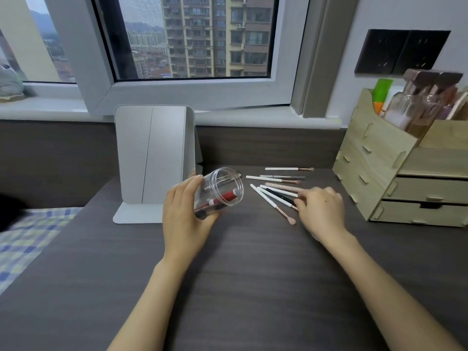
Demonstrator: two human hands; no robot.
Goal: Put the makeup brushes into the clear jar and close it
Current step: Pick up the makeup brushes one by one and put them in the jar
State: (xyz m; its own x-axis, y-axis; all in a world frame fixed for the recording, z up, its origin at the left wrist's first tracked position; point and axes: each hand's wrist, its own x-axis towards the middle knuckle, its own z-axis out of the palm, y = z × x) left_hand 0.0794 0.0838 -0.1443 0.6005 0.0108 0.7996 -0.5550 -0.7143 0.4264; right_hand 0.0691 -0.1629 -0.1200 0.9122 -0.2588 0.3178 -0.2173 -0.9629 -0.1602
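Head view: left hand wrapped around clear plastic cylindrical jar, tilted, mouth facing right, above dark wood-grain worktop. Red-handled item plus thin sticks already inside. Right hand fingers curled onto scattered slim white, pink and black makeup brushes lying just right of jar; firm pinch not confirmable. No lid visible.

Handling judgement: brushes light, stiff, prone to rolling; best pinched mid-handle, bristles spared. Jar smooth, likely slippery; grip round wall.

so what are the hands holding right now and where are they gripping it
The left hand holds the clear jar tilted, gripped around its lower body near the base. The right hand rests its fingertips on the loose brushes; whether it grips one cannot be told.
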